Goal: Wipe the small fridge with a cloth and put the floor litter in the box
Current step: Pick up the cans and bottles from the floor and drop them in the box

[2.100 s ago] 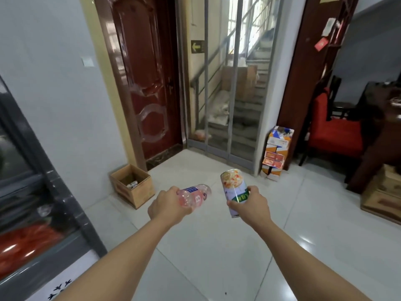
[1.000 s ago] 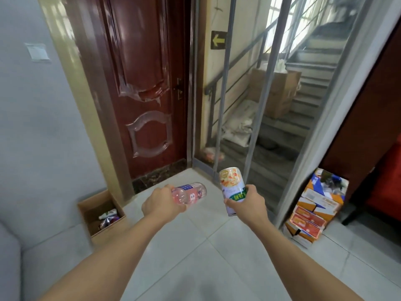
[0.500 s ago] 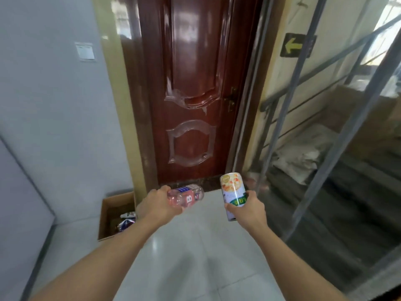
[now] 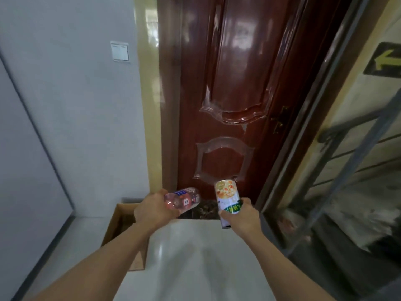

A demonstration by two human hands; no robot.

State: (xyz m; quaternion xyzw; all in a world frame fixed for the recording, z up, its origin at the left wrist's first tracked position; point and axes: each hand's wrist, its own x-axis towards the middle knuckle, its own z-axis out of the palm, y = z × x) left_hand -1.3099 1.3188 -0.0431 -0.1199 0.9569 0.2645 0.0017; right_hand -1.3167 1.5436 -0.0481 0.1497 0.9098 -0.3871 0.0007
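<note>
1. My left hand [image 4: 152, 210] grips a bottle [image 4: 182, 199], lying near-level; my right hand [image 4: 240, 216] grips an upright can [image 4: 227, 200].
2. The box [image 4: 118, 222] sits on the floor below-left, nearer my left hand.

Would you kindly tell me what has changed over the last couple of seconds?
The person has walked up to the cardboard box, which now lies just below the left hand. Unchanged: the left hand grips the bottle, the right hand the can.
</note>
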